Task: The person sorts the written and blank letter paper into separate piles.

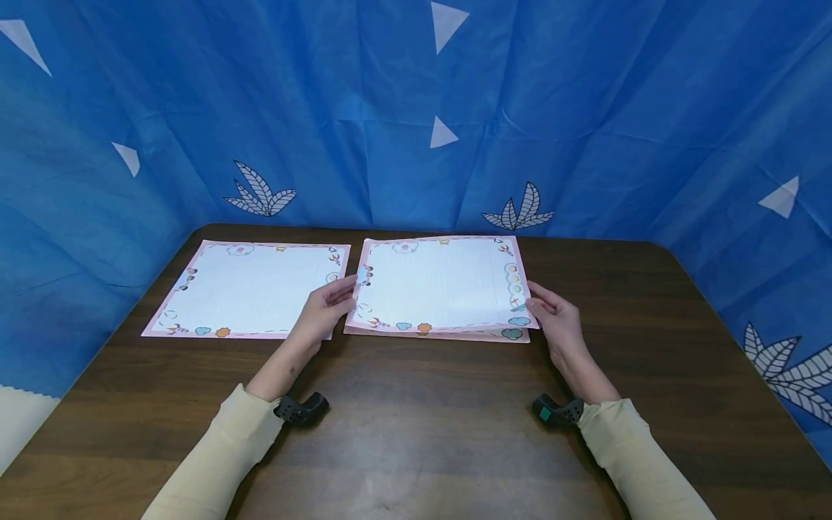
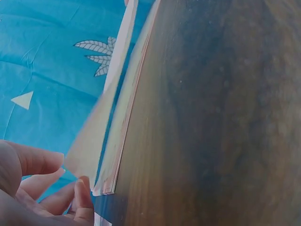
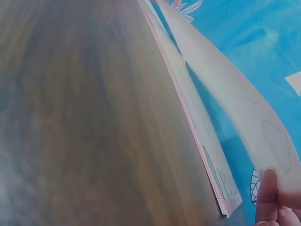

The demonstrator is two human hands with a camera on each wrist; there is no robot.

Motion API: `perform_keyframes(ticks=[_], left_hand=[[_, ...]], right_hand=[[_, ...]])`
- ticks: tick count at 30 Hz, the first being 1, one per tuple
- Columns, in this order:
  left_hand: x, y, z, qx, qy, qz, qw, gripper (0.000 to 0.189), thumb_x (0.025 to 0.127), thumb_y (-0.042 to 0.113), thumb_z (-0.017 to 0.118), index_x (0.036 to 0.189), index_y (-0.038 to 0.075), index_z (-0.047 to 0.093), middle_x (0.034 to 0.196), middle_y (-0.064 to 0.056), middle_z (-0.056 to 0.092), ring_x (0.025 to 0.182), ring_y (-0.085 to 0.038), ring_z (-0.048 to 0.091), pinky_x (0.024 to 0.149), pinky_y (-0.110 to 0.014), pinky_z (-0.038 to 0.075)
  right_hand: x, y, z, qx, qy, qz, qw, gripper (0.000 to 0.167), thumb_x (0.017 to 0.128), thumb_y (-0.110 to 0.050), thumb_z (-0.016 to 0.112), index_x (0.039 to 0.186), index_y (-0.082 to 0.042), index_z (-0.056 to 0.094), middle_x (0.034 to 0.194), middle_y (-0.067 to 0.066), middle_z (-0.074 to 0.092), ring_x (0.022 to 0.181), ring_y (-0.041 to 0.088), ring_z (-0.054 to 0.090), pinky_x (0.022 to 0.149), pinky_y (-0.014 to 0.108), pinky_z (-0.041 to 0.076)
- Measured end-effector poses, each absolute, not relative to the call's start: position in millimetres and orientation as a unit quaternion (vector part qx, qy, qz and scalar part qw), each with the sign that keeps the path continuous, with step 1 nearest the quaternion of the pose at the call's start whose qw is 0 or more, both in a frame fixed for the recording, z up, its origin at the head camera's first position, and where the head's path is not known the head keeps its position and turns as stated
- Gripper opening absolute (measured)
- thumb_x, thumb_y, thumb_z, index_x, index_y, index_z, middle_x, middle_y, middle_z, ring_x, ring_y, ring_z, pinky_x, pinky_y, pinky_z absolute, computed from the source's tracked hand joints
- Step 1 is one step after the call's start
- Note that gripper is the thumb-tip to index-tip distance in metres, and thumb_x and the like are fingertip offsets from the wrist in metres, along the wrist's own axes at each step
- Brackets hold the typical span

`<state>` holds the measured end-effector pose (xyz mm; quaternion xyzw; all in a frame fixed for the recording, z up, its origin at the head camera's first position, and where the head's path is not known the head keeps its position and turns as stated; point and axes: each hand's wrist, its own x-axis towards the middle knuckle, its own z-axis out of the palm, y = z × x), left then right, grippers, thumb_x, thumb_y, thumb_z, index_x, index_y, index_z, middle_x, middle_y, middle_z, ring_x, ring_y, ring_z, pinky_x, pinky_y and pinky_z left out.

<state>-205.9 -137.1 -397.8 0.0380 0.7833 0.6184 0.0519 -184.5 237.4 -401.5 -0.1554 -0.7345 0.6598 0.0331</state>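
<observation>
A sheet of decorated paper (image 1: 438,285), white with a pink border and small cartoon drawings, is raised over a stack of similar paper (image 1: 497,336). My left hand (image 1: 320,315) pinches its left edge between thumb and fingers. At the opposite edge, my right hand (image 1: 560,323) holds the sheet near its lower right part. Both wrist views show the lifted sheet (image 3: 230,89) bowed, with a gap between it and the stack (image 2: 123,122) at each side. Left of the stack lies another bordered paper (image 1: 243,289), partly behind my left hand.
A dark wooden table (image 1: 429,426) carries all the paper, which lies toward its far edge. Behind the table hangs a blue cloth (image 1: 312,94) with white triangles and leaf prints. A black device (image 1: 302,409) sits on each wrist, by the cream sleeves.
</observation>
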Motion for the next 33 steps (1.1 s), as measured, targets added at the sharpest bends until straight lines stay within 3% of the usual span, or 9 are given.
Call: perform_keyframes(ticks=[7, 15, 19, 33], left_hand=[[-207.1, -138.4, -399.6, 0.017, 0.773, 0.633, 0.036, 0.043, 0.091, 0.001, 0.057, 0.134, 0.000, 0.049, 0.135, -0.014, 0.049, 0.117, -0.026, 0.048, 0.100, -0.033, 0.036], [-204.9, -139.1, -397.9, 0.014, 0.770, 0.636, 0.034, 0.044, 0.091, 0.004, 0.057, 0.134, 0.000, 0.049, 0.135, -0.013, 0.049, 0.126, -0.024, 0.040, 0.103, -0.034, 0.032], [-203.3, -136.5, -397.1, 0.003, 0.760, 0.649, 0.042, 0.043, 0.091, 0.003, 0.057, 0.134, -0.001, 0.049, 0.135, -0.013, 0.048, 0.127, -0.024, 0.040, 0.100, -0.035, 0.036], [-198.1, -125.4, -394.6, -0.033, 0.747, 0.658, 0.085, 0.042, 0.091, 0.004, 0.059, 0.133, 0.000, 0.050, 0.125, -0.018, 0.056, 0.103, -0.024, 0.060, 0.078, -0.025, 0.051]], right_hand=[[-183.4, 237.6, -403.1, -0.150, -0.703, 0.694, 0.036, 0.045, 0.094, -0.015, 0.058, 0.137, -0.009, 0.049, 0.116, 0.008, 0.056, 0.090, 0.009, 0.060, 0.080, 0.015, 0.046], [-182.0, 239.5, -400.6, -0.134, -0.678, 0.722, 0.038, 0.045, 0.094, -0.013, 0.058, 0.137, -0.007, 0.048, 0.113, 0.004, 0.058, 0.090, 0.008, 0.061, 0.080, 0.015, 0.046], [-180.0, 242.4, -399.2, -0.127, -0.679, 0.722, 0.037, 0.047, 0.093, -0.015, 0.058, 0.138, -0.007, 0.047, 0.112, 0.004, 0.057, 0.089, 0.008, 0.061, 0.080, 0.016, 0.046], [-175.1, 255.6, -398.4, -0.110, -0.681, 0.723, 0.040, 0.052, 0.091, -0.019, 0.061, 0.139, -0.008, 0.045, 0.107, -0.002, 0.059, 0.089, 0.006, 0.062, 0.079, 0.016, 0.046]])
